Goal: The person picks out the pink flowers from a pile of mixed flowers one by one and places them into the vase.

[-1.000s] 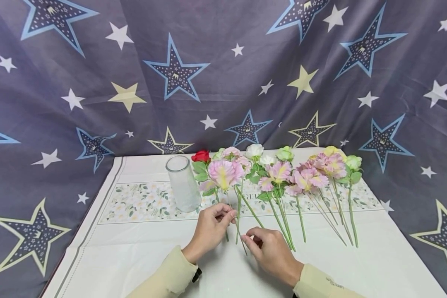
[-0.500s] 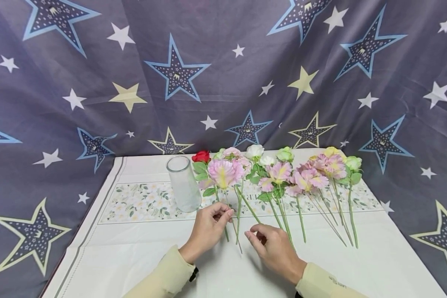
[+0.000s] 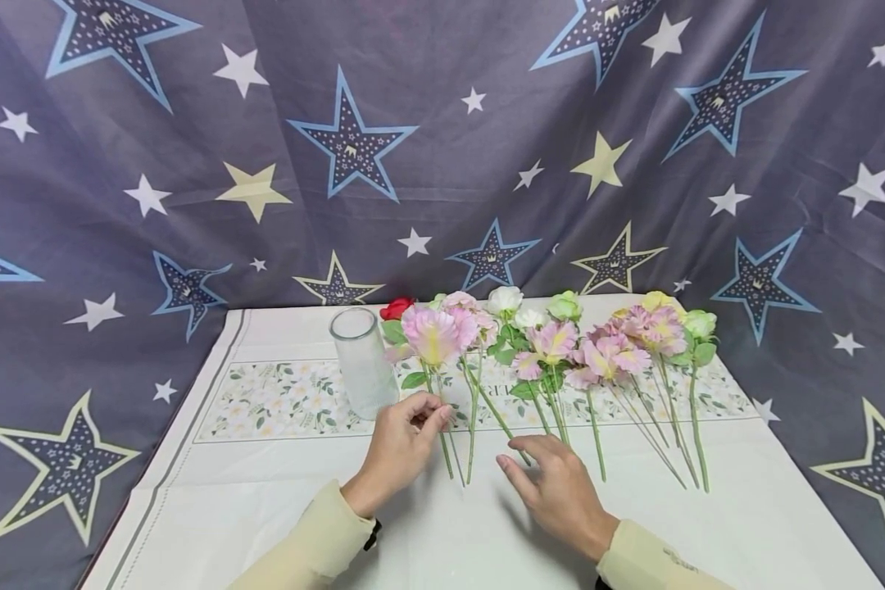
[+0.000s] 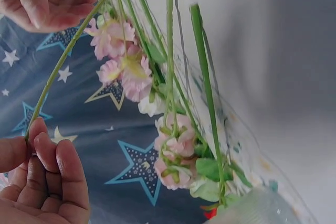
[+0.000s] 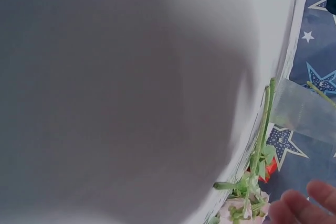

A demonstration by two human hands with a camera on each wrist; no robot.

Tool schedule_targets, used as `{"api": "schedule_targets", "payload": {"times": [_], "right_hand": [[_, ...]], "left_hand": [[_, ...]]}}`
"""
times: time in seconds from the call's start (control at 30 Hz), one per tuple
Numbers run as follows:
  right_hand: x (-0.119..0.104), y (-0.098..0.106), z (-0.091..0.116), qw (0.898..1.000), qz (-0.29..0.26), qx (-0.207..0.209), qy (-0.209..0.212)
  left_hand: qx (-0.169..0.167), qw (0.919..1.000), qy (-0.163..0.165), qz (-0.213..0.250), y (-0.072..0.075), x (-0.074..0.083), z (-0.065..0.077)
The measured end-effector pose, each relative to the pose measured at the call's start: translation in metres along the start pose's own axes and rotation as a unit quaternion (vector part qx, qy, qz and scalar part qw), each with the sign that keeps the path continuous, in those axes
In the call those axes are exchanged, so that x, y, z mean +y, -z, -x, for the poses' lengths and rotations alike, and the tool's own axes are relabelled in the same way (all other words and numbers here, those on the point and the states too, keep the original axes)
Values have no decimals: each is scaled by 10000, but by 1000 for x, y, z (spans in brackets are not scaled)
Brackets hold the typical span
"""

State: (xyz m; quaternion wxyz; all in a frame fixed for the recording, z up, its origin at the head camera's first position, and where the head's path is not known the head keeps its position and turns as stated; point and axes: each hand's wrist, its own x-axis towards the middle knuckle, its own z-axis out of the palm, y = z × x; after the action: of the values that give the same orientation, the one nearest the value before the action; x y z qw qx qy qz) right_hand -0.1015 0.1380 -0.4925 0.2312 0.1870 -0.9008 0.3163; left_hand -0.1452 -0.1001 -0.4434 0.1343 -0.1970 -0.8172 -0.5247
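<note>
In view were two hands, one left hand (image 3: 397, 442) and one right hand (image 3: 559, 492), and two sleeves (image 3: 302, 537). Held flowers numbered one: a pink-and-yellow flower (image 3: 437, 336). There was one table (image 3: 265, 500) and one clear vase (image 3: 361, 369). The rest came to one red flower (image 3: 397, 309), two white flowers (image 3: 504, 300), two pale pink flowers (image 4: 181, 142), three green flowers (image 3: 564, 305), at least one yellow flower (image 3: 655, 300) and at least three more pink-and-yellow blooms (image 3: 553, 340), overlapping too much for an exact count. One backdrop (image 3: 442, 180) bore two solid yellow stars (image 3: 254, 192), four yellow-outlined stars (image 3: 619, 260) and eight blue-outlined stars (image 3: 351, 135), some cut off.
</note>
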Motion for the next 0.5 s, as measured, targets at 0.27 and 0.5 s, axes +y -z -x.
{"api": "schedule_targets", "payload": {"times": [0.27,0.5], "right_hand": [[6,4,2,10000,69,-6,1],[10,6,4,9999,137,16,28]], "left_hand": [[240,9987,-353,-276,16,2,-7],[437,9962,-557,-498,33,8,-16]]}}
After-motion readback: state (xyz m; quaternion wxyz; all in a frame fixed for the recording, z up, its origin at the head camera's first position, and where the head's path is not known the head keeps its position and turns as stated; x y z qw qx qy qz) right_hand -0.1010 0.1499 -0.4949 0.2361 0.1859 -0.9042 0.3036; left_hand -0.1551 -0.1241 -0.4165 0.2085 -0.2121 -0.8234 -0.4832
